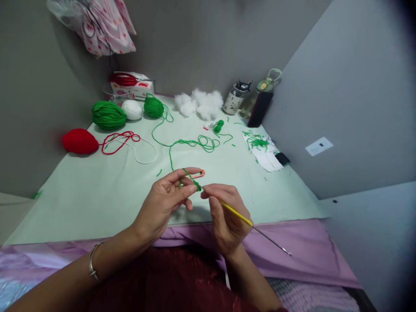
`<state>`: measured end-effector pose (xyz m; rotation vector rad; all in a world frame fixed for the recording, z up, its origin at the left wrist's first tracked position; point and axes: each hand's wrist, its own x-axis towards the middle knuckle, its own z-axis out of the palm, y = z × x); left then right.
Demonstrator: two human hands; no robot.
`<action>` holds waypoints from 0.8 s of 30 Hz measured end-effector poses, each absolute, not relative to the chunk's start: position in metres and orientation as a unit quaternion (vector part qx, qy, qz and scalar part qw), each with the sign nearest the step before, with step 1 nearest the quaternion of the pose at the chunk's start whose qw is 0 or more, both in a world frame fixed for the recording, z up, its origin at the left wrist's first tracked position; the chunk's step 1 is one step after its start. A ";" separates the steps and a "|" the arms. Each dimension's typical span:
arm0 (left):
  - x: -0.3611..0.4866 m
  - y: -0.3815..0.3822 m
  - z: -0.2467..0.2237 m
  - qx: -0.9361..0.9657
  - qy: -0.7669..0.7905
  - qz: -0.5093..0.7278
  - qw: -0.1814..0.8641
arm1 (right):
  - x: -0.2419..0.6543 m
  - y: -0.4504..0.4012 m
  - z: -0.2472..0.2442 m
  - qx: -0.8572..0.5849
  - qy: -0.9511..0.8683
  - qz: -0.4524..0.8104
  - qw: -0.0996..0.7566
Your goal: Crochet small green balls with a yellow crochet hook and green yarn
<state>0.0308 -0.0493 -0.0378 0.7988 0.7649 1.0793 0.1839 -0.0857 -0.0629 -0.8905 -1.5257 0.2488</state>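
Observation:
My left hand point(169, 195) pinches a small piece of green crochet work point(197, 186) between thumb and fingers. Green yarn point(171, 158) runs up over the raised index finger and trails back across the table. An orange stitch marker point(202, 173) shows just beyond the piece, by the left fingertips. In my right hand point(229, 214) is a crochet hook point(238, 213) with a yellow grip, held like a pencil. Its working tip meets the green piece, and the tip itself is partly hidden. The hook's other metal end points down to the right.
Balls of red yarn point(80, 141), green yarn point(108, 115) and white yarn point(132, 110) sit at the left. Behind lie white stuffing point(203, 104), a pen cup point(233, 100), a bottle point(264, 86) and a black phone-like slab point(260, 109). Green scraps cover a white tissue point(268, 158) at right.

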 end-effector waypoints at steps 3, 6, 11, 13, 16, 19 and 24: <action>0.030 -0.048 -0.037 0.329 0.337 0.455 0.756 | 0.185 -0.085 -0.063 -0.393 -0.668 0.105 0.624; 0.030 -0.048 -0.039 0.316 0.335 0.441 0.770 | 0.183 -0.086 -0.064 -0.408 -0.678 0.065 0.608; 0.033 -0.049 -0.041 0.357 0.344 0.485 0.721 | 0.181 -0.090 -0.064 -0.427 -0.704 -0.031 0.567; 0.033 -0.050 -0.040 0.372 0.346 0.498 0.703 | 0.181 -0.090 -0.064 -0.430 -0.709 -0.038 0.557; 0.032 -0.051 -0.039 0.364 0.346 0.485 0.716 | 0.182 -0.091 -0.065 -0.425 -0.710 -0.044 0.560; 0.031 -0.051 -0.036 0.331 0.343 0.454 0.753 | 0.183 -0.093 -0.068 -0.423 -0.708 -0.046 0.564; 0.030 -0.048 -0.035 0.315 0.340 0.431 0.774 | 0.186 -0.093 -0.067 -0.400 -0.710 -0.015 0.579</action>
